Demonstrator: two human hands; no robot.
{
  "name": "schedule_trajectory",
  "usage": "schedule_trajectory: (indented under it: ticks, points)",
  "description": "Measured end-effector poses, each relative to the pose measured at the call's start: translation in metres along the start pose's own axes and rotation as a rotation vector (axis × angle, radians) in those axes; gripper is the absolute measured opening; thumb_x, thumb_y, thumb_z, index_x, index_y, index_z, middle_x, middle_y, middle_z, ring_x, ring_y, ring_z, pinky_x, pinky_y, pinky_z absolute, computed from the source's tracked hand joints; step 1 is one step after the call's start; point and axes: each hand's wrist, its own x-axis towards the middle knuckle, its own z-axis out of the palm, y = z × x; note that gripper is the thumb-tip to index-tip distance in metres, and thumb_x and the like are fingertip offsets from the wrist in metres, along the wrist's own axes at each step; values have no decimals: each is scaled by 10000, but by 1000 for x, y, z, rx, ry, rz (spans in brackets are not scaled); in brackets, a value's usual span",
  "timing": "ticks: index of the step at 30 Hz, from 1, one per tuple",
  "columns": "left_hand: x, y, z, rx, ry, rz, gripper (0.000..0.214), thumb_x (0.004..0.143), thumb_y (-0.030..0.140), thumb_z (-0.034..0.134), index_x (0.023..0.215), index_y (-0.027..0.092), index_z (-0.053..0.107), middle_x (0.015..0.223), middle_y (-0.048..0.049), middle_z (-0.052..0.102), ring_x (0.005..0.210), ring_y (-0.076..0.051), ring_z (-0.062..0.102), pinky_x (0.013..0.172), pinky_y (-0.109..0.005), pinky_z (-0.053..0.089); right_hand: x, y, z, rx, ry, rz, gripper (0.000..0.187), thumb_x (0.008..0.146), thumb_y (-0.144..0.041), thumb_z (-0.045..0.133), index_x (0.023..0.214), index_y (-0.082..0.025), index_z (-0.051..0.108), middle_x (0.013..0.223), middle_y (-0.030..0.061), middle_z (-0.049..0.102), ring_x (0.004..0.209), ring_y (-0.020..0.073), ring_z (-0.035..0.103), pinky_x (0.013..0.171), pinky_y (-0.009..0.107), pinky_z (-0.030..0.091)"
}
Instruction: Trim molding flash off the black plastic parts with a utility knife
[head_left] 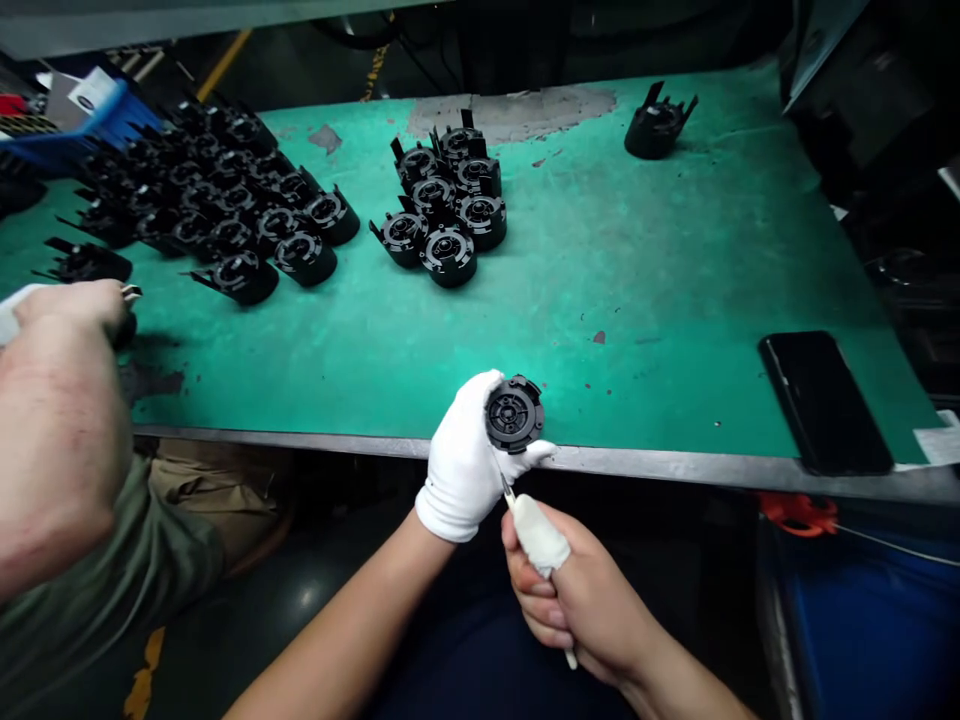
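Observation:
My left hand [460, 458], in a white glove, is closed around a round black plastic part [514, 414] at the table's front edge. The part's ribbed, disc-shaped face is turned up toward me. Bare, my right hand [564, 585] grips a small knife [540, 537] with a white wrapped handle. Its thin metal blade points up and left, close to the glove's palm just below the black part. Whether the blade touches anything, I cannot tell.
Black plastic parts stand in a middle cluster [448, 250] and a larger left group [232, 270] on the green table [600, 270]; another part [656, 128] is far right. A phone [825, 402] lies at the right front. A co-worker's arm [64, 420] reaches in from the left.

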Motion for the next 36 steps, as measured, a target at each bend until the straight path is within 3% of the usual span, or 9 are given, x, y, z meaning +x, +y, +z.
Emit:
schedule_trajectory:
  ticks: [6,10,13,18,21,24,28,33,36]
  points:
    - [-5,2,4,17,54,-20,941,658,670,831,1371,180,459,1329,-168,612,1253,-341,619,1086,-509,519,7,19,5,142,139,-97,347,923,-548,628,871,-217,536,576,-100,351,419,40,166,356,154,148]
    - [-6,7,4,4,28,-8,888,717,619,816,1394,181,444,1339,-186,602,1298,-360,583,1121,-546,482,-11,1,-2,152,148,-567,386,951,-558,575,759,-233,496,539,-92,268,413,61,164,366,181,201]
    - [0,7,-9,-54,-20,31,840,742,501,815,1420,176,440,1373,-189,595,1332,-368,560,1169,-587,423,-21,-31,-21,96,342,-760,360,1017,-524,474,803,-239,518,568,-79,281,425,73,188,375,188,236]
    - [13,-13,-50,-269,-224,113,571,890,179,571,1448,268,490,1543,-88,504,1479,-277,426,1230,-524,369,-19,-75,-61,-517,442,-683,196,989,-442,570,1056,-272,641,712,-25,564,515,108,476,452,223,407]
    - [13,-20,-61,-390,-66,6,579,952,193,530,1512,263,400,1615,-95,401,1513,-254,369,1256,-509,323,-14,-90,-75,-1147,431,-637,369,996,-423,548,1313,-264,650,991,63,720,811,206,670,683,325,560]
    - [9,-13,-57,-380,2,-4,790,887,370,720,1548,228,311,1656,-162,289,1544,-308,291,1261,-554,285,-13,-96,-76,-1583,345,-648,390,1022,-364,479,1352,-265,662,1150,97,727,1063,259,675,884,384,548]
    - [8,-3,-41,-273,-157,104,1066,737,530,844,1567,215,254,1668,-209,220,1554,-366,242,1244,-585,301,-16,-84,-68,-1772,262,-597,415,1049,-318,431,1412,-249,621,855,62,675,791,199,662,698,317,520]
    - [13,-9,-24,-233,-221,72,970,759,542,824,1528,211,334,1505,-175,502,1417,-317,494,1198,-499,423,-17,-70,-66,-1782,310,-624,401,1060,-290,431,1397,-210,631,838,53,631,776,187,623,701,324,475]
    - [15,-11,-22,-219,-212,72,938,755,544,827,1500,202,371,1461,-165,536,1369,-308,540,1180,-480,448,-15,-69,-71,-1782,339,-651,397,1054,-276,453,1407,-216,622,845,48,631,762,184,606,702,325,453]
